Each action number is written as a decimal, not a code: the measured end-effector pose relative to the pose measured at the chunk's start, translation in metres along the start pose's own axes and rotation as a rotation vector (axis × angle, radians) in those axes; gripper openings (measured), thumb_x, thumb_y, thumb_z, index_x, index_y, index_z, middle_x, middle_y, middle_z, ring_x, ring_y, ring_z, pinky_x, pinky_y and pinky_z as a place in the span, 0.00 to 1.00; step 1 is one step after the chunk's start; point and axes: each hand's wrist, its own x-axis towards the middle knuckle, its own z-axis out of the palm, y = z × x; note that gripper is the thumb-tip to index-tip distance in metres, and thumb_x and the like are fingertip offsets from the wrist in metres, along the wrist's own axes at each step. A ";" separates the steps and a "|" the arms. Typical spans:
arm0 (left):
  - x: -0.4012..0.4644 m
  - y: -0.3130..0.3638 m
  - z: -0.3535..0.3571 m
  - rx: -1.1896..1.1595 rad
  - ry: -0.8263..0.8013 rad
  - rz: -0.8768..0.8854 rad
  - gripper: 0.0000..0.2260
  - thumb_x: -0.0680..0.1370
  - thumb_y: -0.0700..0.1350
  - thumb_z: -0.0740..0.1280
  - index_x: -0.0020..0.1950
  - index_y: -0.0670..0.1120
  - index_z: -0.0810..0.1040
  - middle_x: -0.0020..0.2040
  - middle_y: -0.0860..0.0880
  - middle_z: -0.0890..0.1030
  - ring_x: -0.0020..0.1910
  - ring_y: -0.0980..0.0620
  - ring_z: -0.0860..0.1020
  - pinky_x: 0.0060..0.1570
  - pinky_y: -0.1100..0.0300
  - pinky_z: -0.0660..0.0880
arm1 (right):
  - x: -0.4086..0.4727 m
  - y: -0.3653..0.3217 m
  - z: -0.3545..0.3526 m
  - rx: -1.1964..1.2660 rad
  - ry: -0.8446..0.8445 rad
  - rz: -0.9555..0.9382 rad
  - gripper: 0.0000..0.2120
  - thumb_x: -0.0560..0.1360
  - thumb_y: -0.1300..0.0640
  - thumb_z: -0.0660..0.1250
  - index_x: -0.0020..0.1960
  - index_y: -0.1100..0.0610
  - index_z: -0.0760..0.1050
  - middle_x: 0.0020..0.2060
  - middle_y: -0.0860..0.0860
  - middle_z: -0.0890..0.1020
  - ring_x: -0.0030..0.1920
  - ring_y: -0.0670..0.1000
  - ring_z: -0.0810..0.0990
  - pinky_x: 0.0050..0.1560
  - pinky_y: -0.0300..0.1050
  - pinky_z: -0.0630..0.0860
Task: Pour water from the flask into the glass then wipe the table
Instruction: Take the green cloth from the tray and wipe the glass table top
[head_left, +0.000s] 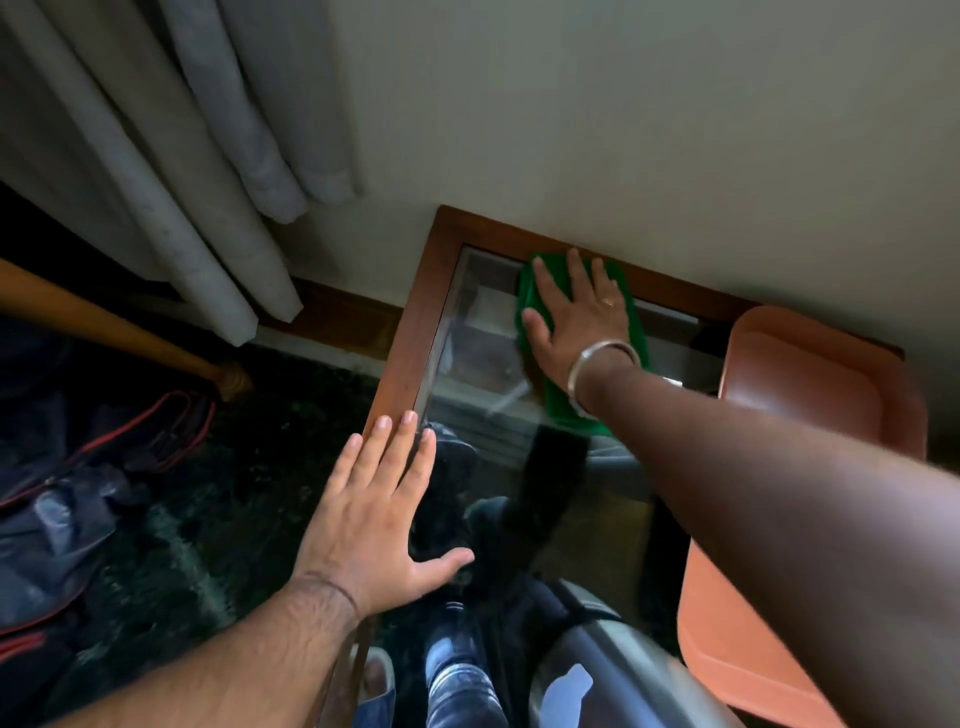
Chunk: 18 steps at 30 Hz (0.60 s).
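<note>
The surface (415, 332) is a glass top in a brown wooden frame, and it stands against the wall (623, 130). At about 3 o'clock on it lies an orange tray (810, 395). The flask and the glass do not show in this view, so I cannot tell where they are. I judge that the pouring is finished and the wiping is the step in hand.

The green cloth (535, 291) lies at about 12 o'clock, at the far edge of the glass and touching the frame beside the wall. The right hand (576, 322) is on top of it, flat, with the fingers spread and pressing down. It does not pinch anything. The left hand (374, 504) is at about 8 o'clock on the near-left edge, also flat and spread, holding nothing; it seems to support the body.

To wipe well, I think the right hand should keep the whole palm on the cloth, and pull it in long lines from the wall side toward the near edge, each line a little over the one beside it. Near the tray it should go slowly, so the cloth does not push it.
</note>
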 end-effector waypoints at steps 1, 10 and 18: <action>0.000 0.001 0.000 -0.004 0.000 0.002 0.54 0.69 0.78 0.59 0.83 0.44 0.52 0.82 0.40 0.55 0.81 0.41 0.52 0.77 0.40 0.52 | 0.000 -0.013 0.003 -0.024 0.020 0.006 0.32 0.77 0.38 0.44 0.79 0.46 0.46 0.79 0.57 0.50 0.78 0.64 0.48 0.76 0.60 0.48; 0.000 0.002 -0.002 -0.032 -0.026 -0.002 0.54 0.68 0.78 0.60 0.82 0.43 0.54 0.83 0.40 0.55 0.81 0.40 0.52 0.76 0.39 0.54 | -0.039 0.047 0.007 -0.217 -0.067 -0.579 0.31 0.76 0.40 0.51 0.78 0.44 0.54 0.78 0.58 0.58 0.77 0.64 0.55 0.74 0.61 0.52; -0.001 0.000 -0.006 -0.031 -0.028 -0.004 0.53 0.68 0.78 0.60 0.81 0.42 0.58 0.82 0.41 0.56 0.81 0.40 0.54 0.75 0.40 0.55 | -0.027 -0.063 0.020 -0.079 0.029 -0.503 0.32 0.77 0.38 0.47 0.78 0.48 0.53 0.78 0.56 0.58 0.77 0.63 0.53 0.75 0.63 0.53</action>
